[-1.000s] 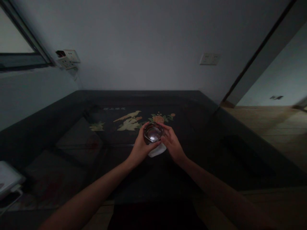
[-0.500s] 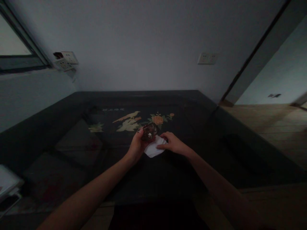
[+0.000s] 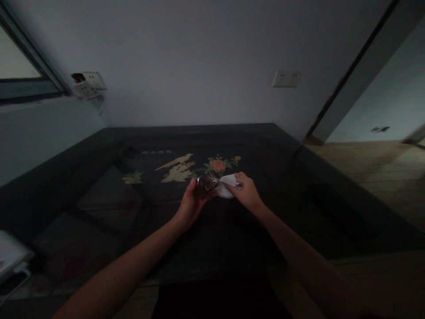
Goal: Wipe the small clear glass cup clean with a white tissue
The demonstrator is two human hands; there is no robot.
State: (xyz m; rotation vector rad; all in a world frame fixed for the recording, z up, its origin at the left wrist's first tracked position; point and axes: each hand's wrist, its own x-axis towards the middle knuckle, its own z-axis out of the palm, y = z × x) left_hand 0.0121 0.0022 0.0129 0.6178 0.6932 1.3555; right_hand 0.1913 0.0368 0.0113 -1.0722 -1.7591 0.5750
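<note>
Wrapped around a small, dark, shiny see-through object (image 3: 205,185), my left hand (image 3: 191,201) holds it above the middle of the table. It looks like glass or clear plastic, but the dim light hides its exact kind. My right hand (image 3: 246,191) pinches a white tissue or cloth (image 3: 227,185), thumb on the near side. The white piece reaches left to the glassy object's right side, close to my left fingertips. Whether the two touch there, I cannot tell.
The dark glossy table (image 3: 212,243) bears a bird-and-flower picture (image 3: 217,165). A long black thing (image 3: 338,210) lies at the right. At the left edge is a white box-like thing (image 3: 13,252) with a cable. Wall sockets (image 3: 287,79) sit behind the table.
My right hand has moved slightly up and to the right with the white piece, which now lies beside the glassy object rather than below it. The glassy object has turned in my left hand.
</note>
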